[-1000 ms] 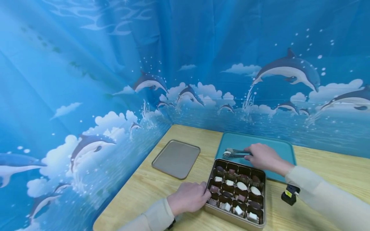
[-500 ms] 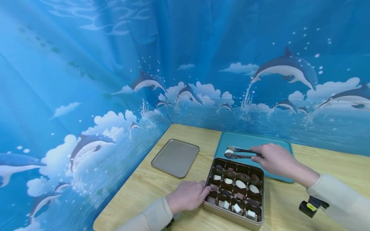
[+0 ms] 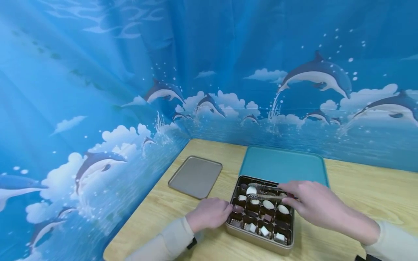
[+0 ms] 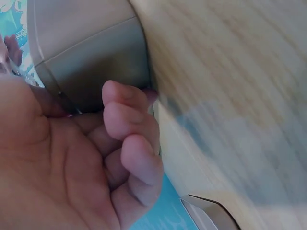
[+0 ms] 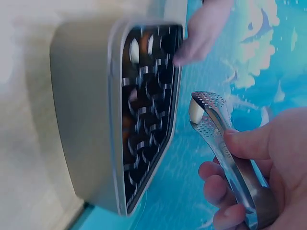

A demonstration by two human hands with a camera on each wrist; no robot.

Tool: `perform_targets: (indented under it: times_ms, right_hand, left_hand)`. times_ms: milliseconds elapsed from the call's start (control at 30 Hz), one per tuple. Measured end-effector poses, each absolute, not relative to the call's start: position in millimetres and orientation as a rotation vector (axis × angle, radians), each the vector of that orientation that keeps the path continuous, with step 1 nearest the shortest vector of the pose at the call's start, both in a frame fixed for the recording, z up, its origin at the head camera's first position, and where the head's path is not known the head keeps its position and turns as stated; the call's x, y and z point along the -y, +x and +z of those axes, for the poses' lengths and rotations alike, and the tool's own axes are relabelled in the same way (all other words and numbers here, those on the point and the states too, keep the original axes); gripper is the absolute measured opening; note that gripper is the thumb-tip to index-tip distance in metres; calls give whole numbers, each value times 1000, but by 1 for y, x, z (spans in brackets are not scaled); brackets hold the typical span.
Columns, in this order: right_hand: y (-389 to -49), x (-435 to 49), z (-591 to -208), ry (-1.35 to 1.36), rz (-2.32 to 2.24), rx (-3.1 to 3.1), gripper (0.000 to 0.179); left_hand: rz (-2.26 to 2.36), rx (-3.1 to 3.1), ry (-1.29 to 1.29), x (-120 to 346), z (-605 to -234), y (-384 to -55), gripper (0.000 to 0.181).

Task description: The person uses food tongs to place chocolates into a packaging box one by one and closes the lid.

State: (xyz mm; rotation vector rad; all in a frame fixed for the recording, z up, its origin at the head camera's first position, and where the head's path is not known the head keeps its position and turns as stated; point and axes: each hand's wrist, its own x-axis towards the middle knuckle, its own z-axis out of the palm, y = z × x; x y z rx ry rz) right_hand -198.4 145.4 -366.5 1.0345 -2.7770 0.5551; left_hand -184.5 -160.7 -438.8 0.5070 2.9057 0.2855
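A metal tin [image 3: 258, 239] of chocolates, split into small compartments, stands on the table with white and brown pieces in it. My left hand [image 3: 209, 214] grips its left side, thumb at the rim; in the left wrist view, curled fingers [image 4: 139, 160] lie by the tin's corner [image 4: 96, 67]. My right hand [image 3: 315, 204] holds metal tongs [image 5: 232, 167] with perforated tips, thumb on one arm. Pinched between the tips is a white chocolate [image 5: 195, 111]. In the head view this piece overlaps the tin's back rows, and the right wrist view shows it above the open top.
Behind the tin lies a teal tray [image 3: 284, 163]. A flat grey-brown lid or tray [image 3: 196, 177] is on the wooden table [image 3: 156, 210] to the left. A dolphin-printed curtain [image 3: 209, 65] hangs along the back and left edges.
My right hand has brought the tongs and white chocolate from over the teal tray nearer to me, over the tin's back rows. My left hand stays on the tin's left side.
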Motion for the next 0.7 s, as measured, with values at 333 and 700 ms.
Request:
perform_targets:
  times_ms: [333,700]
  right_hand:
    - [-176,-124,-385,1183,516,2811,38]
    - [-175,-113,-394,1243,535,2860,37]
  left_hand:
    - [331,-2859,446,162,-430,-190,51]
    - [356,-2835,454,164,-433,-192,51]
